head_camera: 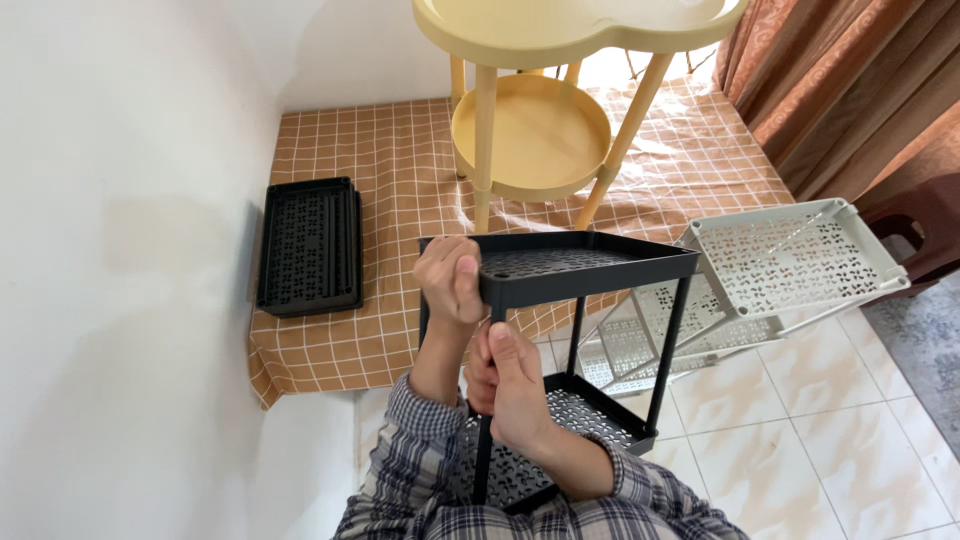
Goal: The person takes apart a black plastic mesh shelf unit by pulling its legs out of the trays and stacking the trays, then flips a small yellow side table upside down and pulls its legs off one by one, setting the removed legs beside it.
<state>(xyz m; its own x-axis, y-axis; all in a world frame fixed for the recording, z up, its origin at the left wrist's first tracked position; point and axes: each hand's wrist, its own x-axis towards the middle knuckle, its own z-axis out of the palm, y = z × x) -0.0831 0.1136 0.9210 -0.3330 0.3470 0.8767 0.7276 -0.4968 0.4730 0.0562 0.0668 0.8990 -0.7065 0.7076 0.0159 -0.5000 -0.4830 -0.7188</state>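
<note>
Against the white wall at far left, a stack of black perforated trays (310, 245) lies flat on the checked brown cloth (400, 160), well apart from the hands. Moving right, the left hand (450, 280) is closed over the near corner of the top tray (575, 262) of a black shelf rack, fingers curled around the rim. Just below it, the right hand (512, 385) is wrapped around the corner post (484, 455) that runs down to the lower black tray (560, 440). The step in hand looks like seating that post in the top tray's corner socket (the joint itself is hidden behind the fingers); I judge the next move calls for keeping the post straight while the tray is pressed down. Behind stands a yellow two-tier side table (530, 130). Further right, a white rack (760, 270) of the same pattern lies tipped on the tiled floor (780, 450), beside the curtain (850, 90).
</note>
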